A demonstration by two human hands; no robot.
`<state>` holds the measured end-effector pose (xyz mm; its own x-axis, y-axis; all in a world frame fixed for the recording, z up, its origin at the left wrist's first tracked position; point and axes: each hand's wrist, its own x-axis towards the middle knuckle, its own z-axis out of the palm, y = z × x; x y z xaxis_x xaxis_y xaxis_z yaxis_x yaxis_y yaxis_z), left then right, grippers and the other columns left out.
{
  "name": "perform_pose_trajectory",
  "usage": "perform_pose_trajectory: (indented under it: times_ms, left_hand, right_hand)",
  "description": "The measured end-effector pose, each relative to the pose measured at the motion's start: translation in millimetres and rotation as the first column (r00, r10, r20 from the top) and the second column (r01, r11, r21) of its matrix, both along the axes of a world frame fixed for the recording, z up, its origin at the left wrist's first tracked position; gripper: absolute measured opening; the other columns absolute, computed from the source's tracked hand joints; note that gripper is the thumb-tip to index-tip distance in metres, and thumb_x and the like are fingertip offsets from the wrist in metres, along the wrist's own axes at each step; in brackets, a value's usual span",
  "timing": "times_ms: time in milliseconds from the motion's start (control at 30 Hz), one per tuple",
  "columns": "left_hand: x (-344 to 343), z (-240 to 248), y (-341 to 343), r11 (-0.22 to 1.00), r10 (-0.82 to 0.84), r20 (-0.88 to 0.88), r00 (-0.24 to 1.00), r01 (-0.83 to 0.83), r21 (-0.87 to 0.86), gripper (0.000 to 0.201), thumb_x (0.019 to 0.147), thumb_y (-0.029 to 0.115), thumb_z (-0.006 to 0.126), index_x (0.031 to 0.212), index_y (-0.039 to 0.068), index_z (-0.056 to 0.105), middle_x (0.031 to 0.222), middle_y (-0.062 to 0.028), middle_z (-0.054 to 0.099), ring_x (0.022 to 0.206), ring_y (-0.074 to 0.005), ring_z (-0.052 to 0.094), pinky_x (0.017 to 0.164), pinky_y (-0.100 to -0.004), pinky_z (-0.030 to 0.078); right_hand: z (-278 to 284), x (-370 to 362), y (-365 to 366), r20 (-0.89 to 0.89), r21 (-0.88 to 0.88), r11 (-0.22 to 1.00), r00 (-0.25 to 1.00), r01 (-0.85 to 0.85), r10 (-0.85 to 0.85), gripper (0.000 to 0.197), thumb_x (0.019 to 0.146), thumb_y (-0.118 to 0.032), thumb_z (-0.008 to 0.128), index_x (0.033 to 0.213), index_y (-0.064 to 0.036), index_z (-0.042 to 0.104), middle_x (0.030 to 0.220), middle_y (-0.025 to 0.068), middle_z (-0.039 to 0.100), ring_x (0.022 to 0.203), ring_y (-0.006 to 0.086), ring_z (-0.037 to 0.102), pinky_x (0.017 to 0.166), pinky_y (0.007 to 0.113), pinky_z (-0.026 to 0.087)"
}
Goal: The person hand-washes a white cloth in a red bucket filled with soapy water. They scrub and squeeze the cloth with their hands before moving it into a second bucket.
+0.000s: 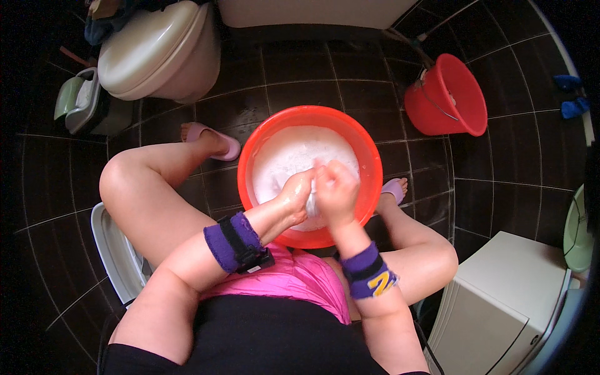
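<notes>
A wide red basin [372, 150] stands on the floor between my legs, filled with white suds [300, 147]. Over the suds, near the basin's closer side, my two hands are pressed close together. My left hand [296, 192] is closed on a white wet cloth [311, 201], and a strip of it hangs down between my hands. My right hand [337, 190] is curled into a fist against the same cloth. Most of the cloth is hidden by my fingers, so its exact kind does not show. Purple bands are around both wrists.
A red bucket [445, 94] with a wire handle stands at the far right. The toilet [156, 50] and a small bin [81, 103] are at the far left. A white cabinet [506, 281] is near my right knee. Dark tiles [294, 69] cover the floor.
</notes>
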<state>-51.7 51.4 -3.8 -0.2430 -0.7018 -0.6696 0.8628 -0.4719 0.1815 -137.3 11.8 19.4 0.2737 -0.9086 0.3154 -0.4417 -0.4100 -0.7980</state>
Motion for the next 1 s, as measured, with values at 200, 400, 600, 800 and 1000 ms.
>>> perform_pose_trajectory:
  times_ms: [200,400,600,800,1000]
  left_hand:
    - [20.0,2.6,-3.0,0.993,-0.016,-0.158,0.987,-0.003,-0.118,0.035,0.095,0.028,0.044,0.114,0.000,0.055,0.108,-0.0116,0.063,0.095,-0.0229,0.062,0.087,-0.0342,0.049]
    - [23.5,6.4,-7.1,0.965,-0.055,-0.085,0.995,0.031,-0.260,0.040,0.096,0.027,0.040,0.129,0.004,0.044,0.122,-0.0115,0.056,0.108,-0.0216,0.057,0.091,-0.0339,0.048]
    - [30.6,10.9,-10.8,0.834,-0.178,0.381,0.907,0.345,-0.430,0.051,0.086,0.009,0.049,0.136,0.009,0.039,0.095,-0.0055,0.062,0.086,-0.0119,0.060,0.075,-0.0262,0.048]
    - [33.2,16.7,-9.2,0.772,-0.034,0.681,0.731,0.452,-0.447,0.041,0.084,0.009,0.057,0.125,0.005,0.053,0.077,-0.0001,0.062,0.064,-0.0061,0.053,0.059,-0.0215,0.044]
    - [49.0,19.9,-20.6,0.617,0.334,0.886,0.322,0.636,-0.463,0.011,0.078,0.010,0.059,0.079,0.004,0.050,0.109,-0.0093,0.059,0.090,-0.0144,0.058,0.070,-0.0283,0.047]
  right_hand:
    - [-7.0,-32.3,-32.6,0.180,0.493,0.870,0.977,0.014,-0.118,0.035,0.089,-0.030,0.061,0.067,-0.0020,0.059,0.058,-0.0001,0.050,0.055,0.0085,0.045,0.051,0.028,0.037]
    - [6.5,-43.6,-33.8,0.517,0.666,0.670,0.850,-0.327,-0.099,0.017,0.087,-0.015,0.060,0.093,0.0009,0.063,0.082,-0.0018,0.060,0.077,0.0057,0.053,0.070,0.020,0.042]
    - [1.2,-45.7,-27.9,0.370,0.489,0.826,0.924,-0.280,0.095,0.017,0.085,-0.012,0.060,0.095,0.0014,0.063,0.103,0.0074,0.056,0.100,0.0148,0.051,0.087,0.027,0.039]
    - [-2.9,-54.8,-24.4,0.710,0.592,0.666,0.684,-0.454,-0.166,0.016,0.087,-0.009,0.055,0.098,-0.0001,0.061,0.111,0.0085,0.054,0.108,0.0165,0.048,0.093,0.031,0.037]
    - [17.6,-62.5,-24.0,0.769,0.572,0.649,0.604,-0.501,-0.211,0.016,0.089,-0.009,0.050,0.101,-0.0007,0.056,0.104,0.0079,0.058,0.100,0.0170,0.054,0.093,0.033,0.040]
